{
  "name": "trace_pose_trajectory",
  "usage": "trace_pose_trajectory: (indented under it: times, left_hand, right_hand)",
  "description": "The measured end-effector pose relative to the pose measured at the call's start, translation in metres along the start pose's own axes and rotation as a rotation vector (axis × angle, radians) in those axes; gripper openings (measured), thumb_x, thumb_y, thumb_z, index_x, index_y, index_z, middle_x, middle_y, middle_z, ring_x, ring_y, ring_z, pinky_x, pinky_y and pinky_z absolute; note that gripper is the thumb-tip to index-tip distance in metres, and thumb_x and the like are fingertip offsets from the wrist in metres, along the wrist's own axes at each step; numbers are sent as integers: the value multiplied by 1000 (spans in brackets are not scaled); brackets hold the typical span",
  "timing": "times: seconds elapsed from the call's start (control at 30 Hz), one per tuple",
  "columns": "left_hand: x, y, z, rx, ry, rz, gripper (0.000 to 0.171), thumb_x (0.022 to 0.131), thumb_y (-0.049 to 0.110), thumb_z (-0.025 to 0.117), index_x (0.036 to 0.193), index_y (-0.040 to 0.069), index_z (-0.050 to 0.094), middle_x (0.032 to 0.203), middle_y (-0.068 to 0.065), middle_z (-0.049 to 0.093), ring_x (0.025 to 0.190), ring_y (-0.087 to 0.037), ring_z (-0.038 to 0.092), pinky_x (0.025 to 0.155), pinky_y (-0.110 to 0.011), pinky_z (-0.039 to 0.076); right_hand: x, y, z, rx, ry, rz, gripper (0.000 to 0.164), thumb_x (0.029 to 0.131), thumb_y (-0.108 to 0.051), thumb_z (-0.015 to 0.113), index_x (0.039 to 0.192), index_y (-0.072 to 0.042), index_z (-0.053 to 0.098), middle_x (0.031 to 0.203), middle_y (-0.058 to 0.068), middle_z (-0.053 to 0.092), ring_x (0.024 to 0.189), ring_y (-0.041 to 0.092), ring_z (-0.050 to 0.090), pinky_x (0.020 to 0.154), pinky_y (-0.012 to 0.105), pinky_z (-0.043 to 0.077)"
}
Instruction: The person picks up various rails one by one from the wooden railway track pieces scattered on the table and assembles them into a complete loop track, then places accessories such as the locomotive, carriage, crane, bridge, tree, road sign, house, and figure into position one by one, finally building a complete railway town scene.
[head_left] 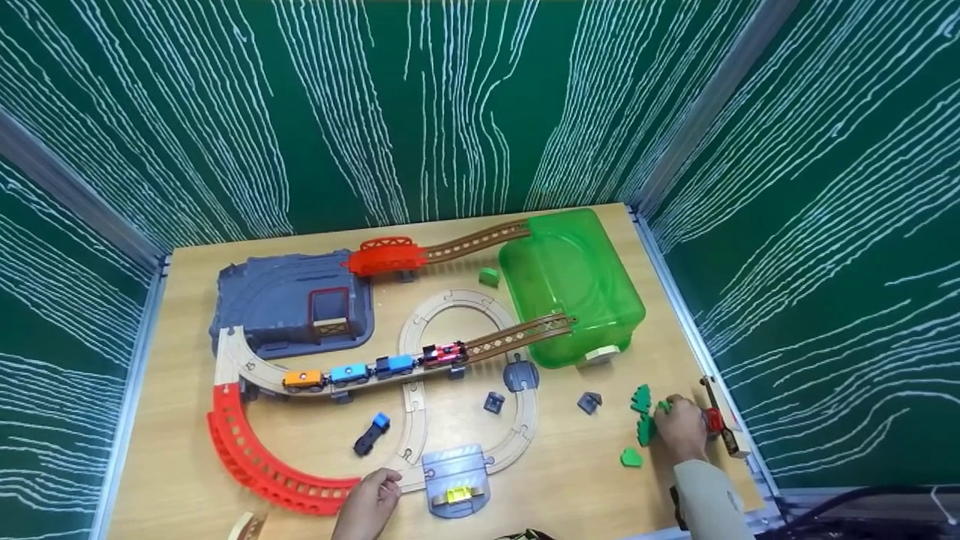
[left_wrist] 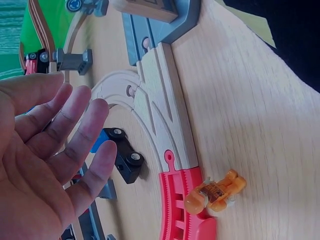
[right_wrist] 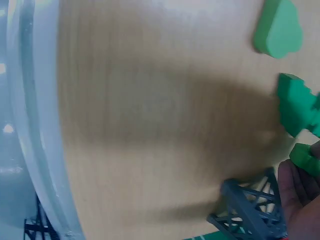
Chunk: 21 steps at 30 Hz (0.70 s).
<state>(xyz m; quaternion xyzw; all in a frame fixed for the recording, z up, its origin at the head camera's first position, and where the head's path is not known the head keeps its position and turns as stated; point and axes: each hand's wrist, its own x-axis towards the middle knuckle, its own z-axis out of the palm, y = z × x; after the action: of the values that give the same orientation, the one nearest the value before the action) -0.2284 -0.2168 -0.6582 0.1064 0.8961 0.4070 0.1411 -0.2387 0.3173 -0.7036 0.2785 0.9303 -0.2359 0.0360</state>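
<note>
My right hand (head_left: 682,429) pinches a small green toy tree piece (right_wrist: 304,159), partly hidden by the fingers. Beside it lie green toy trees (head_left: 640,398) and a rounded green piece (head_left: 631,457). In the right wrist view a dark lattice piece (right_wrist: 250,205) is close by the palm. My left hand (head_left: 369,504) holds nothing, its fingers relaxed near the join of the red curved track (head_left: 285,480) and the wooden track (left_wrist: 172,110). An orange see-through figure (left_wrist: 215,192) leans at the red track in the left wrist view.
A toy train (head_left: 394,365) stands on the raised track between the grey base (head_left: 277,300) and the green box (head_left: 577,285). A dark truck chassis (head_left: 367,439) lies inside the loop. Grey supports (head_left: 589,403) and a grey crossing (head_left: 456,472) are nearby.
</note>
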Motion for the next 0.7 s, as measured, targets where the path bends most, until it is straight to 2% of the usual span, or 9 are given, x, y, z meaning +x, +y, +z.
trace_pose_trajectory:
  times: [0.2, 0.37, 0.5, 0.7]
  left_hand:
    - [0, 1, 0, 28, 6, 11, 14, 77, 7, 60, 91, 8, 60, 77, 6, 55, 69, -5, 52, 61, -23, 44]
    - [0, 1, 1, 2, -9, 6, 14, 78, 6, 59, 92, 8, 60, 77, 6, 54, 69, -5, 52, 62, -23, 45]
    - [0, 0, 1, -7, -11, 3, 13, 78, 6, 59, 92, 7, 60, 77, 5, 55, 69, -5, 52, 61, -23, 45]
    - [-1, 1, 1, -12, -15, -8, 13, 78, 7, 59, 92, 7, 60, 78, 5, 55, 69, -6, 52, 61, -23, 45]
  right_hand:
    - [-1, -15, -11, 5, 99, -94, 34, 82, -10, 52, 110, 8, 53, 102, 29, 54, 84, 41, 56, 67, 51, 45]
    - [0, -33, -16, 0, 130, -178, 33, 82, -11, 53, 110, 5, 55, 104, 26, 55, 85, 37, 55, 67, 48, 45]
    - [-1, -49, -17, 23, 134, -251, 31, 79, -10, 56, 107, 4, 57, 102, 23, 57, 81, 33, 57, 64, 44, 45]
    - [-4, -74, -12, 65, 131, -459, 28, 74, -4, 60, 100, 5, 60, 91, 19, 59, 76, 30, 58, 65, 43, 48]
